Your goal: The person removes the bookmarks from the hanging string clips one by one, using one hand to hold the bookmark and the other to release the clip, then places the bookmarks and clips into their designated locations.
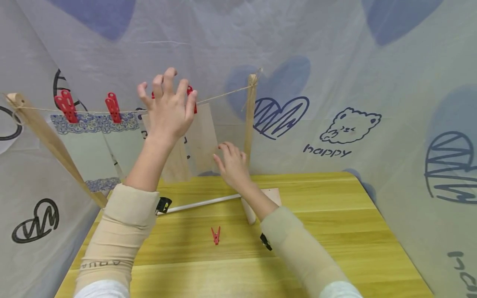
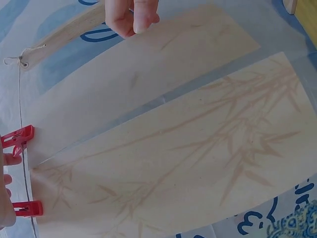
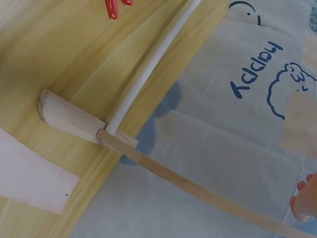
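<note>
My left hand [image 1: 169,107] is raised at the string [image 1: 223,94], its fingers spread and bent. Beside it, two red clothespins [image 2: 21,136] sit on the string. A pale sheet with a brown bamboo print [image 2: 198,134] hangs there, next to a second pale sheet [image 2: 138,74] with fainter marks. My right hand [image 1: 234,167] is at the outer edge of the second sheet, fingers loosely bent. In the left wrist view its fingertips overlap that edge; whether they touch it is unclear. In the right wrist view only part of that hand shows, at the lower right.
Wooden posts [image 1: 249,124] hold the string, with a white rod [image 1: 205,203] low between them. Two more red clothespins [image 1: 113,108] hold blue-patterned sheets [image 1: 85,145] at left. A loose red clothespin [image 1: 215,236] and a pale sheet [image 3: 34,173] lie on the yellow table [image 1: 335,248].
</note>
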The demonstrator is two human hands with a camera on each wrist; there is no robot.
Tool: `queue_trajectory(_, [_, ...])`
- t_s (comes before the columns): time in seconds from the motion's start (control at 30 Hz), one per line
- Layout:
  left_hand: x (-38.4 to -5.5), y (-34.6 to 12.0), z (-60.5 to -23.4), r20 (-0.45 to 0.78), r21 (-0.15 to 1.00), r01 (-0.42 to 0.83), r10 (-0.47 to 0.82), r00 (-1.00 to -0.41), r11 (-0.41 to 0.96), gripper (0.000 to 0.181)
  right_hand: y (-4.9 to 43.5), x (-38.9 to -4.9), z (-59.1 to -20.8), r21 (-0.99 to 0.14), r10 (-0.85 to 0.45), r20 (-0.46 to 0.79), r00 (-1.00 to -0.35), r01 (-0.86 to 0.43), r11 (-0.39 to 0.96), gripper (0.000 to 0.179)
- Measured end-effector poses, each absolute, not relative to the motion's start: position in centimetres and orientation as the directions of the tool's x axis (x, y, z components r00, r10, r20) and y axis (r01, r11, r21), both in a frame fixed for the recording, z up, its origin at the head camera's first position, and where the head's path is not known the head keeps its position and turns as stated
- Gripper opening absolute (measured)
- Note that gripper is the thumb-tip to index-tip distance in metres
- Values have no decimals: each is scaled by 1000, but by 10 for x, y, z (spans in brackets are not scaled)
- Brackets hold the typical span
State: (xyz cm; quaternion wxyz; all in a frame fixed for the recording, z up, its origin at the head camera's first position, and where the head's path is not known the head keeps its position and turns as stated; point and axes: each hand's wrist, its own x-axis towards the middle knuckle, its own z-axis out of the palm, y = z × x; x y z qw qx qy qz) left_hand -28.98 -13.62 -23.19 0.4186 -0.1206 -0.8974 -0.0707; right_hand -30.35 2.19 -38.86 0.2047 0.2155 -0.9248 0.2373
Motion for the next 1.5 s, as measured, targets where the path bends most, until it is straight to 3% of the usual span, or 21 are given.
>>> queue_trajectory(0.27, [-289, -133, -235, 789, 29, 279, 150, -596, 960, 42, 19, -302, -386, -387, -295, 532, -794, -537, 749, 29])
queue_trajectory(0.43, [-289, -132, -236, 779, 47, 274, 137, -612, 961, 41, 18, -300, -384, -397, -298, 563, -771, -569, 721, 23])
queue_trajectory(1.17, [-292, -132, -240, 804, 48, 300, 141, -578, 953, 44, 19, -299, -379, -394, -279, 626, -728, -604, 693, 20])
queue_trajectory(1.5, [-291, -128, -240, 782, 144, 326, 95, -616, 934, 44, 20, -297, -378, -439, -262, 646, -717, -629, 641, 18])
